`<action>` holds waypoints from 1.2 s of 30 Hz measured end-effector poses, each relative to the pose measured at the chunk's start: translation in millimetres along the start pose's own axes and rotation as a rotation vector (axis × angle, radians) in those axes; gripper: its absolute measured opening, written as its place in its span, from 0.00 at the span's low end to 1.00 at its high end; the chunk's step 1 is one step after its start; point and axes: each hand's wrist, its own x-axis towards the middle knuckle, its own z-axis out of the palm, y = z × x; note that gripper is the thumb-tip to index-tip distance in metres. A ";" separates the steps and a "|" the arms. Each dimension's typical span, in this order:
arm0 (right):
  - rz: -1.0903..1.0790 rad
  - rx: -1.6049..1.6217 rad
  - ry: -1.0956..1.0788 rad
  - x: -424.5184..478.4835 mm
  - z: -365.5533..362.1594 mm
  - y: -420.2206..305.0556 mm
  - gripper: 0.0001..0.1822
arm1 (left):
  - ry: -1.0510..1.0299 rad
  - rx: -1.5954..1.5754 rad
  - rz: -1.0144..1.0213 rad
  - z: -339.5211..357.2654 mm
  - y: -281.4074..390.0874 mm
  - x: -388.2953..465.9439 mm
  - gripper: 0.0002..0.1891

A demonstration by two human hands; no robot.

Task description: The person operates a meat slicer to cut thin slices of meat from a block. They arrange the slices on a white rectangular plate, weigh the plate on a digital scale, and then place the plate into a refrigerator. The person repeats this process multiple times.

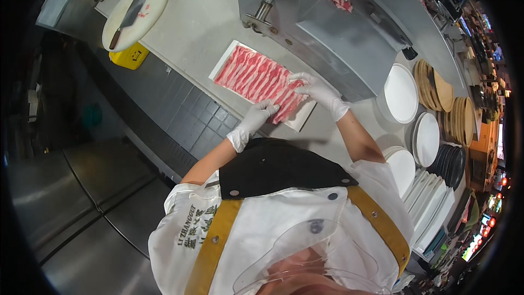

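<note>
Thin slices of red-and-white marbled raw meat (pixel 254 73) lie in overlapping rows along a white rectangular tray (pixel 305 116). My left hand (pixel 258 115), in a whitish disposable glove, grips the near edge of the slices at the tray's right end, thumb on top. On the far edge of that same end, my gloved right hand (pixel 315 88) pinches the meat between thumb and fingers. Part of the white tray shows bare beyond the last slices. The fingertips under the meat are hidden.
A metal meat slicer (pixel 335 45) stands behind the tray, with meat (pixel 339 1) under its press. At left, a cleaver (pixel 130 18) rests on a round white cutting board (pixel 159 2). Stacked white plates (pixel 399 94) and wooden boards (pixel 428 86) stand at right.
</note>
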 end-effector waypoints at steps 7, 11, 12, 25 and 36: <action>-0.245 -0.624 0.327 48.0 6.9 42.3 0.25 | 0.180 0.076 -0.015 -13.2 -33.6 37.4 0.10; -0.434 -0.990 0.449 56.0 10.8 51.0 0.27 | 0.222 0.097 -0.059 -9.7 -31.9 37.4 0.11; -0.401 -1.021 0.444 58.6 11.4 54.1 0.27 | 0.235 0.070 -0.075 -7.2 -30.5 33.2 0.12; -0.684 -1.141 1.272 -9.0 -26.0 -88.1 0.11 | 0.342 0.333 0.183 -16.6 1.3 -18.1 0.14; -0.470 -0.628 1.412 65.6 -142.5 -105.8 0.10 | 0.265 0.228 0.191 -16.6 9.5 -25.1 0.16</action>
